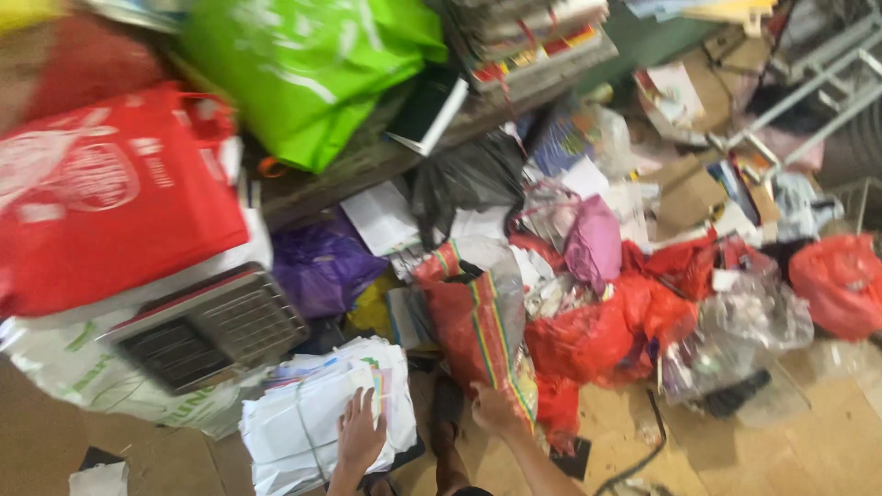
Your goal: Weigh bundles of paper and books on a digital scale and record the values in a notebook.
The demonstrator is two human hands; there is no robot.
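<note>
My left hand [360,430] lies flat and spread on the tied paper bundle [322,418] at the lower middle of the frame. My right hand [493,409] grips the rim of the red woven sack [473,321] just beside it. The bundle looks bound already; the sack stands open. Loose red bags [634,317] crowd the right, a scale [207,326] the left; bare floor [827,432] shows only lower right.

Tied white paper stack [322,413] beside upright red woven sack [473,321].

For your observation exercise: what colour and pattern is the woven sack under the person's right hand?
Red woven sack with green-and-yellow striped edging, clearest in the head view.
</note>
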